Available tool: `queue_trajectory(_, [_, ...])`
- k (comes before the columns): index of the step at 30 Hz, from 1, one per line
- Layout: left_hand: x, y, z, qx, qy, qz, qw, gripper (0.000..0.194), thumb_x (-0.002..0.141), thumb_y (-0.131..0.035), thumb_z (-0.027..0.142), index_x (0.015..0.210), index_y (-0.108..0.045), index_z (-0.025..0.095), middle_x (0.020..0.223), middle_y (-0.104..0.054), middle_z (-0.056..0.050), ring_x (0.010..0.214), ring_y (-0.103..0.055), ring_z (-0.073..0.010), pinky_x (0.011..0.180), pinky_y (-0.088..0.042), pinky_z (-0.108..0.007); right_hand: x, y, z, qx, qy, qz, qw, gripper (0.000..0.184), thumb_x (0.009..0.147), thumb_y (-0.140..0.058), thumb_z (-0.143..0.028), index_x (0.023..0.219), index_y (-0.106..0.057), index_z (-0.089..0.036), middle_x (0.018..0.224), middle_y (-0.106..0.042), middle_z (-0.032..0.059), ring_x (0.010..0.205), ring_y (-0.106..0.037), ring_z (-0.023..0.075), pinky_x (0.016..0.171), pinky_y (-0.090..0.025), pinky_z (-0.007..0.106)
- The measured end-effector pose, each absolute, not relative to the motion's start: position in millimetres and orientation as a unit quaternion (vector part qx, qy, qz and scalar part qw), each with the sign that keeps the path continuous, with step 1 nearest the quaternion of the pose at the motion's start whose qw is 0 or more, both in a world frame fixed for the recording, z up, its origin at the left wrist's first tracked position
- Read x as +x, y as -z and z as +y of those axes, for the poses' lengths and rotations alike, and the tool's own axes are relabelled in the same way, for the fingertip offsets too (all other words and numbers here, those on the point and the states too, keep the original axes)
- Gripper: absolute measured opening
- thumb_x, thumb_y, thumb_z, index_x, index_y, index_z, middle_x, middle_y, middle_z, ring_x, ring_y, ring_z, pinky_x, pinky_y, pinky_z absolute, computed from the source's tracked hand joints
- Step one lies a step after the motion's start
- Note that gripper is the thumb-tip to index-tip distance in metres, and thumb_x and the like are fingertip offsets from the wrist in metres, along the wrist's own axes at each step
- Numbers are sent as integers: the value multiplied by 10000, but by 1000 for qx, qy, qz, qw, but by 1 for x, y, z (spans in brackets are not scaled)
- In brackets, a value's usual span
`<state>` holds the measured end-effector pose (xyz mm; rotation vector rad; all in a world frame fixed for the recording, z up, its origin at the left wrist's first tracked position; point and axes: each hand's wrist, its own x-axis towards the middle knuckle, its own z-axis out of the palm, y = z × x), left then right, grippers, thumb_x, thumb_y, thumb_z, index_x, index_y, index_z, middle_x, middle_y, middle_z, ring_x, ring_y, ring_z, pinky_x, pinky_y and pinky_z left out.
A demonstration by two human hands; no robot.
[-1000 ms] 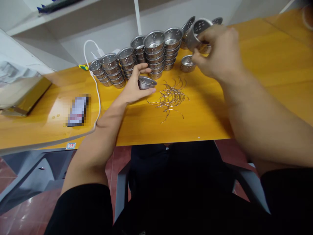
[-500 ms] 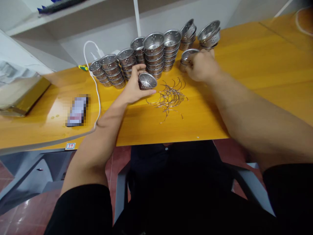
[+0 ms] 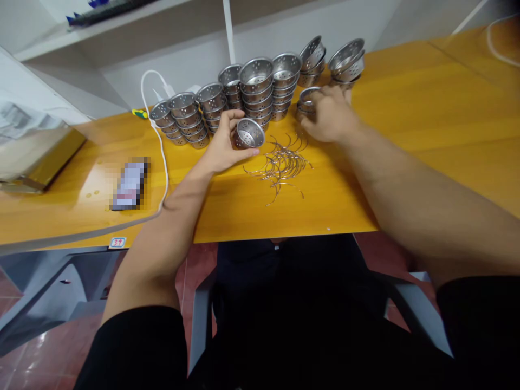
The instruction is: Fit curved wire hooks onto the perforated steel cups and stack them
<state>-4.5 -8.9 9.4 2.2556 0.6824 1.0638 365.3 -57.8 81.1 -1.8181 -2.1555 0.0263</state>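
Head view: one cup [image 3: 249,134] in left hand [image 3: 223,145], two cups [image 3: 304,103] at right hand [image 3: 331,115].

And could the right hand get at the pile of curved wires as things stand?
Probably yes: the right hand is at a metal cup near the curved wires, which lie uncovered on the table, with nothing visible standing between.

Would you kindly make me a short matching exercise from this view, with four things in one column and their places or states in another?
1. left hand
2. curved wires
3. cardboard box
4. small number label

A. on the near edge of the table
B. loosely heaped, silvery
C. holding a tilted perforated cup
D. at the far left of the view

Pairs: 1-C, 2-B, 3-D, 4-A
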Motion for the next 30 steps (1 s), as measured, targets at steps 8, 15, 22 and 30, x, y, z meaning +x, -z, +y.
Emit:
queue_trajectory(8, [5, -30, -33, 825, -376, 255, 336, 1218, 809, -1014, 1115, 1660, -677, 311, 1598, -824, -120, 1458, -911, -366, 1304, -752, -618, 330, -96, -102, -353, -82, -881, 303, 435, 1208, -650, -370, 1589, -849, -306, 1608, -755, 174, 1513, -709, 407, 1381, -588, 624])
queue_trajectory(15, [5, -36, -35, 816, -369, 253, 365, 1113, 790, -1032, 1108, 1508, -761, 302, 1438, -883, -66, 1335, -953, -317, 1192, -810, -553, 307, -73, -101, -277, -146, -904, 290, 242, 1235, -769, -482, 1101, -837, -292, 1509, -745, 148, 1529, -696, 458, 1387, -600, 719])
queue_trajectory(22, [2, -32, -30, 821, -354, 252, 371, 1260, 658, -1124, 1081, 1589, -744, 321, 1479, -877, -74, 1356, -943, -344, 1210, -805, -594, 322, -74, -94, -282, -221, -873, 332, 585, 1188, -830, -920, 1153, -837, -336, 1464, -829, 132, 1421, -745, 447, 1374, -611, 715])
queue_trajectory(30, [1, -35, -30, 849, -335, 246, 325, 1361, 690, -1099, 1091, 1721, -699, 299, 1757, -781, -166, 1633, -834, -434, 1344, -753, -639, 317, -73, -92, -316, -237, -855, 336, 581, 1089, -937, -924, 1035, -843, -353, 1297, -872, 114, 1310, -792, 470, 1290, -651, 742])
